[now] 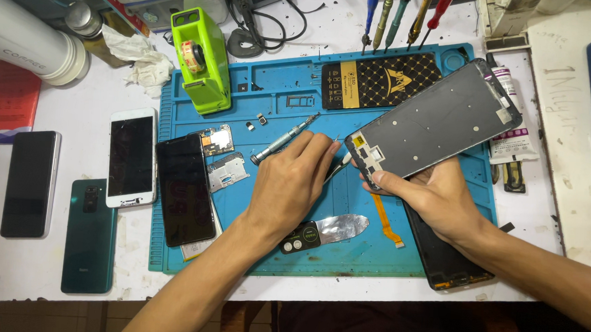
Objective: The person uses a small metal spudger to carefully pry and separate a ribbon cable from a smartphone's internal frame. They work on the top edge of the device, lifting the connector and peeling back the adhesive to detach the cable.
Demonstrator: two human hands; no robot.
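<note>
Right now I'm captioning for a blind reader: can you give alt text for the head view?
Over a blue work mat, the right hand holds a grey phone frame while the left hand works tweezers at its corner. Phones, a screwdriver and a green tape dispenser lie around.

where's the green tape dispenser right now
In the head view, the green tape dispenser stands at the blue mat's upper-left corner, beside the crumpled tissue, above the white phone.

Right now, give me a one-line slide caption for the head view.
Right hand tilts a grey phone frame over the blue repair mat; left hand grips thin metal tweezers beside it.
</note>
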